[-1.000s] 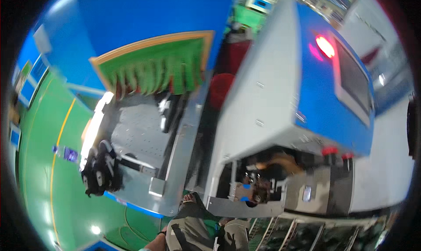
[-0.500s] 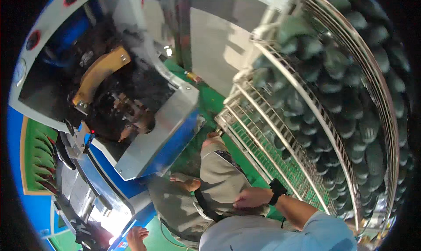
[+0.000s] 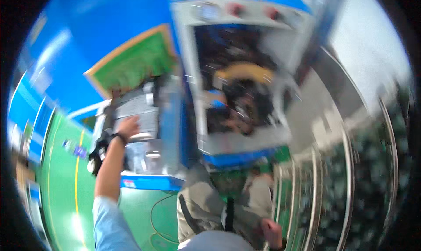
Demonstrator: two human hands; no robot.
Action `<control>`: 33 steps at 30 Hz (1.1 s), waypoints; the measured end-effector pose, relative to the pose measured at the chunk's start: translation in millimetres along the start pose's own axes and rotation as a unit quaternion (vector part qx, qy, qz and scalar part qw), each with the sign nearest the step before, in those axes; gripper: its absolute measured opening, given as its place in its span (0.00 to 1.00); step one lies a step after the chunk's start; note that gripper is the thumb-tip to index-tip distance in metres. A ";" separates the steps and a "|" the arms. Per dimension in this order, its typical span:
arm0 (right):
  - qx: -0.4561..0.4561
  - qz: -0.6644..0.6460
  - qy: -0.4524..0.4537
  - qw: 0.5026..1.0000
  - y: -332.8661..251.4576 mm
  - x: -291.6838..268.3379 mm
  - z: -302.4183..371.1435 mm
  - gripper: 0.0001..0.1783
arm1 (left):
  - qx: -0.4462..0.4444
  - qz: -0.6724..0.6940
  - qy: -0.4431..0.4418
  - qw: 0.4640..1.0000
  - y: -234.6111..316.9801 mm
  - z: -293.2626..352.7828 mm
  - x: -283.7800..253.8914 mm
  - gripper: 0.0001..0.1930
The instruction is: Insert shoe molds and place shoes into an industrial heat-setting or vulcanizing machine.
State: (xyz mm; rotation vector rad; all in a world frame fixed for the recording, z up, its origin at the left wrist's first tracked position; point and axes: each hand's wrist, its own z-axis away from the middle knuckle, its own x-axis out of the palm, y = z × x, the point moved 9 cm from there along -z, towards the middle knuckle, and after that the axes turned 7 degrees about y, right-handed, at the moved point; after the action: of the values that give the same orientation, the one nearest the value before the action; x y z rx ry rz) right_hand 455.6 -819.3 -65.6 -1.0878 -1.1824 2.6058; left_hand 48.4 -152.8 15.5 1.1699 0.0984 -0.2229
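Bed (image 3: 149,121), dark grey, is located at left of centre, in front of a green fringed curtain (image 3: 133,69). A tan frame (image 3: 127,49) borders the curtain and is set against a blue housing (image 3: 118,18). The left hand (image 3: 128,127) is positioned over the left part of the bed, arm extended. Motion blur obscures its fingers; how far open the grip is, whether it holds anything, and whether it touches the bed cannot be told. A dark wristband (image 3: 118,138) encircles the left wrist. A black object (image 3: 100,152) lies just left of that forearm; its kind cannot be told. A shiny plate (image 3: 142,159) is at the near end of the bed. The right hand (image 3: 272,233) is low, at the right thigh; its grip is likewise too blurred to read. A press (image 3: 245,143) stands right of the bed, with two red buttons (image 3: 236,9) above its opening and a curved yellow part (image 3: 243,71) inside. A wire rack (image 3: 313,194) with dark items (image 3: 346,194) occupies the lower right. At far left, a bottle (image 3: 80,152) is near a yellow line (image 3: 76,189) on the green floor (image 3: 61,198).
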 end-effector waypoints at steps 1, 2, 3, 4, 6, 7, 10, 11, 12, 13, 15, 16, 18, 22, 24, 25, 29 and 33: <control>-0.015 0.144 0.015 0.989 58.6 9.6 -7.1 0.23 | 0.010 -0.130 0.074 0.989 12.2 -21.8 11.3 0.28; -0.025 -0.039 0.079 0.996 60.4 8.4 -14.6 0.20 | 0.012 -0.187 0.117 0.975 21.0 -37.9 9.4 0.39; -0.033 0.078 0.035 0.996 79.9 16.2 -36.9 0.20 | 0.008 -0.246 0.152 0.957 24.3 -58.3 3.4 0.51; -0.048 0.191 -0.009 0.980 102.7 26.9 -59.2 0.20 | 0.055 -0.244 0.225 0.942 23.6 -85.0 -30.9 0.62; 0.093 -0.167 -0.028 0.981 181.2 15.7 -71.3 0.20 | 0.091 -0.215 0.219 0.947 56.7 -86.9 39.6 0.67; 0.097 -0.078 -0.034 0.992 136.4 15.9 -73.9 0.20 | 0.093 -0.199 0.227 0.949 54.3 -90.5 26.3 0.68; 0.095 0.123 -0.035 0.987 19.6 -4.4 -79.1 0.21 | 0.131 -0.209 0.215 0.945 33.9 -136.9 39.0 0.61; 0.068 0.130 -0.031 0.989 25.2 -9.2 -91.2 0.21 | 0.133 -0.246 0.223 0.934 34.1 -142.2 58.1 0.54; 0.032 0.133 -0.034 0.990 24.0 -9.4 -100.9 0.21 | 0.121 -0.268 0.250 0.922 36.0 -143.7 62.9 0.49; -0.010 0.134 -0.040 0.990 21.0 -7.6 -112.1 0.21 | 0.127 -0.279 0.256 0.917 37.3 -143.6 66.2 0.48; -0.109 0.129 -0.048 0.984 18.3 -0.4 -131.6 0.21 | 0.128 -0.296 0.250 0.913 47.7 -133.0 71.4 0.45; -0.176 0.121 -0.056 0.975 11.1 7.0 -139.7 0.21 | 0.160 -0.289 0.281 0.901 51.3 -121.9 51.8 0.39; -0.321 0.086 -0.056 0.941 -9.4 23.6 -151.9 0.22 | 0.201 -0.192 0.290 0.916 46.8 -84.2 18.4 0.31; -0.289 0.062 -0.161 0.942 -121.2 64.5 -140.4 0.20 | 0.236 -0.080 0.254 0.935 39.4 104.7 22.8 0.31; -0.269 -0.075 -0.247 0.928 -209.9 70.0 -111.1 0.28 | 0.265 0.001 0.196 0.944 32.8 194.9 48.4 0.32; -0.254 -0.207 -0.273 0.905 -230.4 75.1 -100.2 0.34 | 0.266 0.083 0.163 0.946 36.2 241.4 68.4 0.33; -0.275 -0.426 -0.175 0.844 -277.3 58.9 -69.8 0.50 | 0.407 -0.011 0.030 0.913 -16.8 358.3 150.3 0.49; -0.379 -0.451 -0.004 0.808 -321.8 -17.1 -22.7 0.50 | 0.267 0.250 -0.229 0.902 -49.2 394.8 226.3 0.65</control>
State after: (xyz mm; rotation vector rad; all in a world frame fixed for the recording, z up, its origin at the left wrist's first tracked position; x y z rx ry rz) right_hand 416.5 -586.0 154.4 -0.3341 -2.1297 1.4073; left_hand 242.3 -562.1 81.2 1.6121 -0.7162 -0.0606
